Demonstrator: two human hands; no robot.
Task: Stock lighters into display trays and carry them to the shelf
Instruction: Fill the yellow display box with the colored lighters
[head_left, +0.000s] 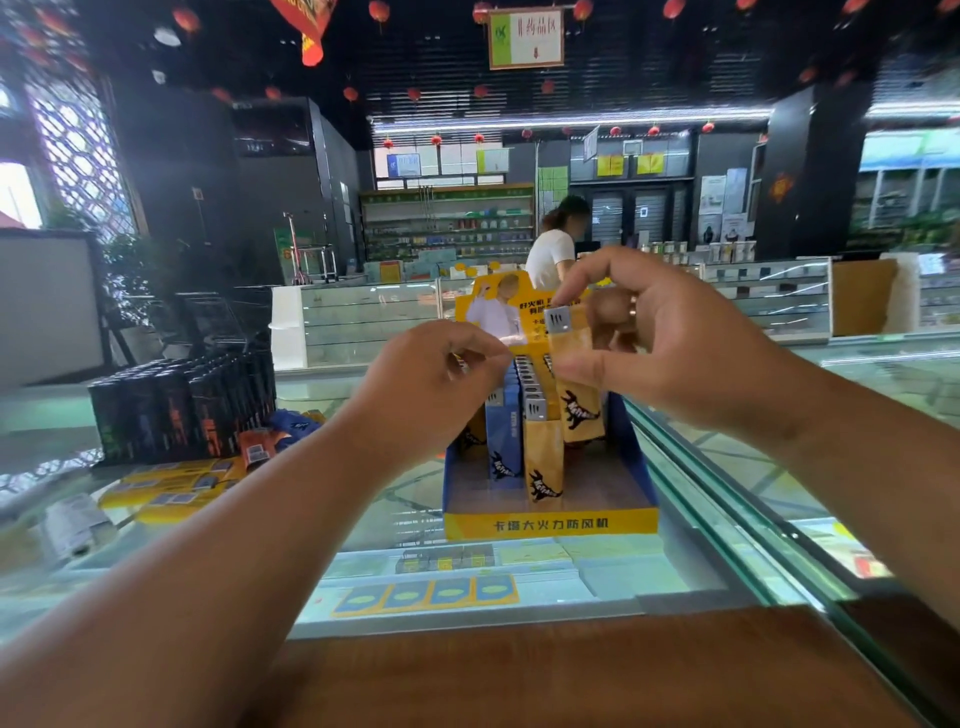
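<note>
I'm filling the display tray (550, 522), mid-frame. My right hand (660, 343) pinches a yellow lighter (571, 340); next, slide it into a row. My left hand (431, 384) has curled fingers, and I can't tell on what.

Glass counter (62, 421) with a blue-and-yellow display tray (550, 525), a black box stack (176, 410) and loose yellow lighters (171, 488)

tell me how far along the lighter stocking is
Done: several blue and yellow lighters stand in the display tray. In hand: the right hand pinches a yellow lighter above the tray; the left hand curls at the rows, its hold unclear. Left: the tray's front is bare, loose lighters lie on the counter, and the tray isn't on a shelf yet.
</note>
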